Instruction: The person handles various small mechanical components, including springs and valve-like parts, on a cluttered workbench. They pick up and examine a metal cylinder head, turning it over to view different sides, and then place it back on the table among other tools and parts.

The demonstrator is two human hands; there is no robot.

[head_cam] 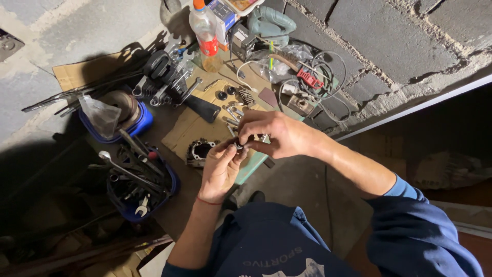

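My left hand (219, 169) and my right hand (274, 134) meet above the floor, both pinching a small dark metal part (239, 145) between the fingertips. The part is mostly hidden by my fingers. Just left of my hands, a round metal engine piece (199, 151) with an open bore lies on a sheet of cardboard (185, 128). Small bolts and sockets (231, 110) lie scattered on the cardboard behind my right hand.
A blue tub of wrenches (138, 184) stands at left, another blue tub (123, 115) behind it. A plastic bottle (206, 36), a teal power tool (271, 23), cables (320, 77) and a dark engine assembly (164, 77) crowd the block wall.
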